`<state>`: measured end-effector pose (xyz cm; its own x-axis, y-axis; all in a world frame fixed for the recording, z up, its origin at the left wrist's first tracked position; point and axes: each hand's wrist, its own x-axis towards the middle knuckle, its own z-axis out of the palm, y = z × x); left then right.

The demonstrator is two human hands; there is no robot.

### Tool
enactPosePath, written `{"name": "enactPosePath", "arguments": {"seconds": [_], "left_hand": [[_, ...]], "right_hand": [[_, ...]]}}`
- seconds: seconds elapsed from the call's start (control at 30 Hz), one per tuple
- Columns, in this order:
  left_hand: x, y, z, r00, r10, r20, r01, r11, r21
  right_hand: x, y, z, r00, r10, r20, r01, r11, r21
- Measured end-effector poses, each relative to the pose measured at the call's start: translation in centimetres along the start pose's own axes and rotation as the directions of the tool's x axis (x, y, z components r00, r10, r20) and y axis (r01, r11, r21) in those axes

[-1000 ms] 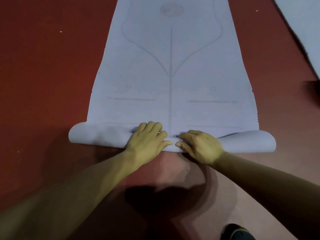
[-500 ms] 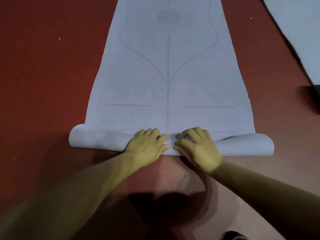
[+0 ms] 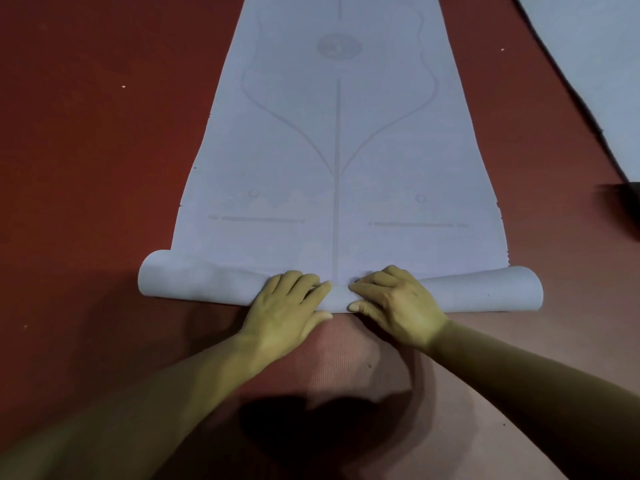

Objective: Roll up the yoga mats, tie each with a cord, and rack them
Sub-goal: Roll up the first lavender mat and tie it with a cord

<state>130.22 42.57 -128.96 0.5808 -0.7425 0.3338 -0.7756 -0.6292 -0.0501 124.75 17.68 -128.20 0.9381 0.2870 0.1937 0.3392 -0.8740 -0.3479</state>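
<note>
Rolling had barely begun: only the near end of the pale blue yoga mat [image 3: 337, 168] was curled into a loose roll [image 3: 207, 282], the rest flat on the red floor [image 3: 86, 168]; tying and racking remained. Its long axis ran straight away from the person, the roll crosswise. The left hand [image 3: 287, 303] pressed the roll with fairly straight fingers; the right hand [image 3: 398, 303] curled round it.

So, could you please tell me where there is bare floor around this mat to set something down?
Widest: red floor left of the mat. Also the strip between its right edge and the second mat, near a dark object. Crowded: the middle of the roll, where left hand and right hand rest.
</note>
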Motion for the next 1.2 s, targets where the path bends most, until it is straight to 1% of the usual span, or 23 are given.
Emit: {"name": "enactPosePath", "arguments": {"seconds": [0.1,0.2,0.27,0.4,0.47,0.53,0.63,0.8,0.87,0.97,1.03,1.1,1.2], "left_hand": [[0.7,-0.4,-0.1,1.0,-0.017,-0.006,0.017,0.998,-0.058],[1.5,-1.0,-0.1,0.999,-0.032,0.034,0.036,0.994,-0.106],[2.0,-1.4,-0.2,0.997,-0.045,0.063,0.053,0.988,-0.145],[3.3,-2.2,-0.3,0.987,-0.068,0.148,0.101,0.97,-0.222],[3.4,-2.1,-0.3,0.987,-0.085,0.135,0.109,0.977,-0.182],[3.2,-1.7,-0.1,0.995,-0.076,0.071,0.083,0.991,-0.102],[2.6,-0.9,0.1,0.999,-0.039,-0.037,0.037,0.998,-0.054],[2.8,-0.4,0.3,0.99,-0.14,-0.025,0.137,0.986,-0.1],[3.1,-0.6,0.4,0.988,-0.153,-0.014,0.151,0.982,-0.112],[3.8,-1.0,0.5,0.986,-0.165,0.01,0.165,0.98,-0.109],[4.3,-1.2,0.5,0.983,-0.179,0.032,0.182,0.978,-0.104],[4.8,-1.4,0.4,0.981,-0.187,0.052,0.192,0.976,-0.102],[5.4,-1.4,0.4,0.981,-0.187,0.045,0.19,0.978,-0.08]], "right_hand": [[0.4,-0.1,-0.2,1.0,0.014,-0.017,-0.014,0.999,-0.031],[0.0,-1.2,0.1,0.992,-0.001,-0.125,-0.013,0.994,-0.113],[-0.4,-1.8,0.3,0.982,0.031,-0.186,-0.053,0.992,-0.117],[-0.1,-1.3,0.2,0.984,0.053,-0.168,-0.07,0.993,-0.094],[0.3,-0.7,0.1,0.986,0.05,-0.156,-0.065,0.994,-0.089],[0.8,-0.3,0.0,0.989,0.042,-0.14,-0.054,0.995,-0.084],[1.6,0.2,-0.2,0.994,0.064,-0.092,-0.07,0.996,-0.062],[2.6,0.8,-0.5,0.995,0.099,-0.023,-0.099,0.994,-0.035],[2.6,0.5,-0.5,0.994,0.099,-0.049,-0.102,0.994,-0.047],[2.2,-0.5,-0.5,0.978,0.11,-0.175,-0.126,0.988,-0.085],[1.6,-0.8,-0.2,0.971,0.078,-0.224,-0.104,0.989,-0.107],[1.2,-0.6,0.0,0.975,0.05,-0.214,-0.075,0.991,-0.109],[1.7,0.4,0.4,0.979,0.064,-0.195,-0.082,0.993,-0.087]]}}
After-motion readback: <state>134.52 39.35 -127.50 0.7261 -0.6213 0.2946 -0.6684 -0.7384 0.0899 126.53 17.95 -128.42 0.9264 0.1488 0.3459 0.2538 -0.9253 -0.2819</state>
